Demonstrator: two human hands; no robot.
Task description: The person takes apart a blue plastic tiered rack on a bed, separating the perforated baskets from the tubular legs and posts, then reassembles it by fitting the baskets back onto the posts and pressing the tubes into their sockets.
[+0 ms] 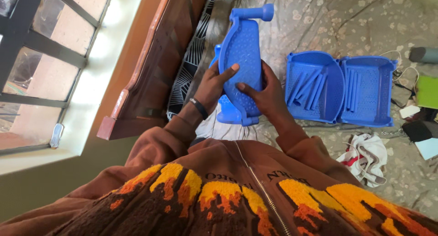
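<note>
Item: blue plastic shelf tray (pixel 242 58), one piece, held on edge above a bed with a floral sheet (pixel 346 21), directly in front of the person's chest. The left hand (pixel 214 83) was closed on the tray's near long side, thumb lying across the face and fingers wrapped behind; the right hand (pixel 267 92) was closed on the opposite side lower down, thumb on the face and palm against the rim. Held this way, with a hand on each edge, the tray appeared steadied upright so that its underside and corner fittings faced the wearer, probably to let it sit against a second blue part (pixel 228 115) visible just beneath it; whether the two parts touched could not be told. Appearance: oblong with rounded ends, raised rim, face covered in a fine perforated or dimpled pattern, and a short cylindrical socket projecting from the upper corner. Colour uniform bright blue, no visible damage. Associated pieces: two matching blue trays (pixel 340 88) lay side by side, open side up, on the sheet to the right, well apart from the hands, serving as holders for several loose blue tubes (pixel 308 85). Other contents of the scene: a wooden headboard (pixel 150 67) to the left, a barred window (pixel 41 58) beyond it, a white cloth (pixel 365 156), and small mixed items at the right edge.
</note>
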